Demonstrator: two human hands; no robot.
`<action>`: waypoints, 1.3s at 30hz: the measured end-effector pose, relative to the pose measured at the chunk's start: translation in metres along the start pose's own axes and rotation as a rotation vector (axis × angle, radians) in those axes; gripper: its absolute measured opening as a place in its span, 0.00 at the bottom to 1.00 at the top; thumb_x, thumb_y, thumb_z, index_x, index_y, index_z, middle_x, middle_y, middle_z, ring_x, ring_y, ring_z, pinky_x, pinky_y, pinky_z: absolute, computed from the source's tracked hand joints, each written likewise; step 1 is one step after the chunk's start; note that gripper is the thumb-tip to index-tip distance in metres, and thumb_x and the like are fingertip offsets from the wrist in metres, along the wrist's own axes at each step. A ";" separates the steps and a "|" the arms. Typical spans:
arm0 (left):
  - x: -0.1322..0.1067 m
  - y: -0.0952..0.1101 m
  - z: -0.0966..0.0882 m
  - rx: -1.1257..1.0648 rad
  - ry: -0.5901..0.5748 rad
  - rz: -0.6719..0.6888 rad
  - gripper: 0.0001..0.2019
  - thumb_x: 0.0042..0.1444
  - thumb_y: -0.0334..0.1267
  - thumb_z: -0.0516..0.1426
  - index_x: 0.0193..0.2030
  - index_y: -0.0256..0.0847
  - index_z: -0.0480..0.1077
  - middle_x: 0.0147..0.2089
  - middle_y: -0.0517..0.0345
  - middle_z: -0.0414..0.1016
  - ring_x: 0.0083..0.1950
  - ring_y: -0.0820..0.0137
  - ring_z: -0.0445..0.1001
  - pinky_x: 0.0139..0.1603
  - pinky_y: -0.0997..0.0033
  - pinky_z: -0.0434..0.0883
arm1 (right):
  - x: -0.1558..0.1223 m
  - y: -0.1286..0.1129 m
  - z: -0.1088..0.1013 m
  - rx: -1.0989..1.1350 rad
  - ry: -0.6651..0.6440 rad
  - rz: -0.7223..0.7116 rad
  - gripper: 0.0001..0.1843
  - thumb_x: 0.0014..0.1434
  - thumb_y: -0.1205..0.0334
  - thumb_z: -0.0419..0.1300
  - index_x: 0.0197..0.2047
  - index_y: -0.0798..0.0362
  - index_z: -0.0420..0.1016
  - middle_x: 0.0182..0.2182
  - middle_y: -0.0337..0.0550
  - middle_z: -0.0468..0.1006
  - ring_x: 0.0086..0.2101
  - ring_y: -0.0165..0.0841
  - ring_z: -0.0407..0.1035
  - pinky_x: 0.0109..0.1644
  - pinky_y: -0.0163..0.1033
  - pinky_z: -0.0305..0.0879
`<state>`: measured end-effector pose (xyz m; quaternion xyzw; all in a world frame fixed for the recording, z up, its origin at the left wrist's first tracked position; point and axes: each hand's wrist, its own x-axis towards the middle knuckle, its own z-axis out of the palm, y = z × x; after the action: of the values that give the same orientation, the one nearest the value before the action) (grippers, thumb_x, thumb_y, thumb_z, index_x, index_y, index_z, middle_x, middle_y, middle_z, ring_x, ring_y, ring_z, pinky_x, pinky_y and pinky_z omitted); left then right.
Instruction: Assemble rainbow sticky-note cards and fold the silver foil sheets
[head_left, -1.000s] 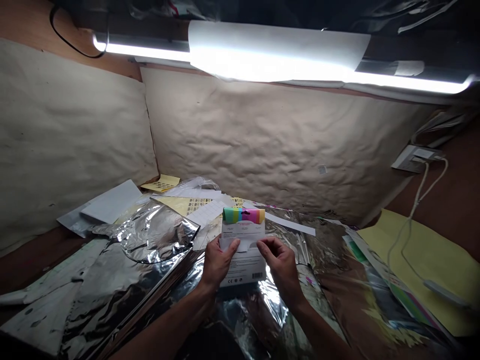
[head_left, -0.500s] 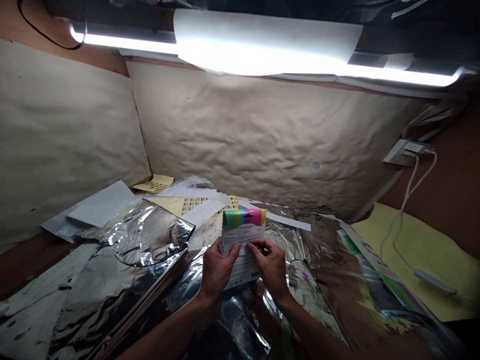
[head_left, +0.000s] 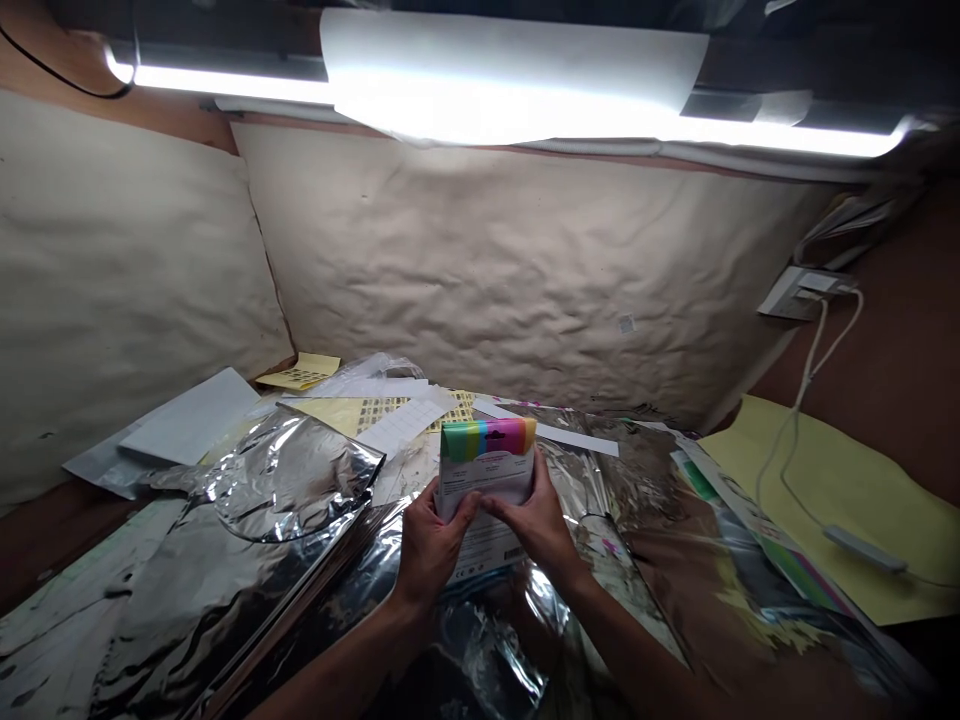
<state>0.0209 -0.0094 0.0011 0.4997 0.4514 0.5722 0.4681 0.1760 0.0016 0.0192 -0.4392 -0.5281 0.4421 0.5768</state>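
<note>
A flat retail package [head_left: 487, 470] is held upright in front of me, its printed white back facing me. Coloured bands of green, blue, pink and orange run across its top around a dark hanging hole. My left hand [head_left: 433, 540] grips its left edge, thumb on the white panel. On the opposite edge my right hand [head_left: 536, 515] is closed, with its thumb also pressed on the panel near the left thumb. The fingers behind the package are mostly hidden. Shiny silver film [head_left: 495, 640] lies beneath both hands.
Crumpled silver film bags [head_left: 300, 475] lie at the left. Behind the package are white paper strips [head_left: 409, 422] and a yellow sticker sheet [head_left: 367, 410]. On the right, a yellow sheet [head_left: 840, 510] carries a white cable [head_left: 806, 390]. A lit tube lamp [head_left: 232, 83] hangs above.
My right hand has gone from a fingertip pinch on the package's front to gripping its right edge, thumb flat on the panel. The view has shifted slightly.
</note>
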 end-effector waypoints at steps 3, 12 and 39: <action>0.002 0.002 0.000 -0.128 -0.054 -0.072 0.20 0.53 0.49 0.65 0.46 0.38 0.73 0.43 0.50 0.82 0.42 0.58 0.81 0.42 0.61 0.78 | 0.000 -0.005 -0.003 0.095 -0.064 0.093 0.30 0.48 0.54 0.73 0.52 0.51 0.70 0.43 0.46 0.82 0.42 0.44 0.77 0.47 0.46 0.73; 0.024 -0.007 -0.005 -0.264 0.060 -0.119 0.37 0.48 0.53 0.67 0.61 0.42 0.60 0.59 0.42 0.72 0.56 0.56 0.74 0.50 0.58 0.74 | 0.010 -0.018 -0.021 0.110 -0.156 0.204 0.24 0.48 0.49 0.71 0.45 0.55 0.80 0.37 0.47 0.84 0.37 0.46 0.78 0.43 0.50 0.74; 0.027 -0.010 -0.013 -0.435 -0.210 -0.306 0.23 0.50 0.43 0.68 0.48 0.29 0.72 0.43 0.37 0.81 0.41 0.52 0.82 0.41 0.57 0.78 | 0.012 0.011 -0.026 0.152 -0.178 0.284 0.26 0.50 0.43 0.69 0.43 0.56 0.81 0.36 0.48 0.84 0.37 0.46 0.79 0.42 0.48 0.74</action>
<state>0.0071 0.0180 -0.0062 0.3702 0.3374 0.5233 0.6894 0.2023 0.0151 0.0101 -0.4237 -0.4748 0.5949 0.4911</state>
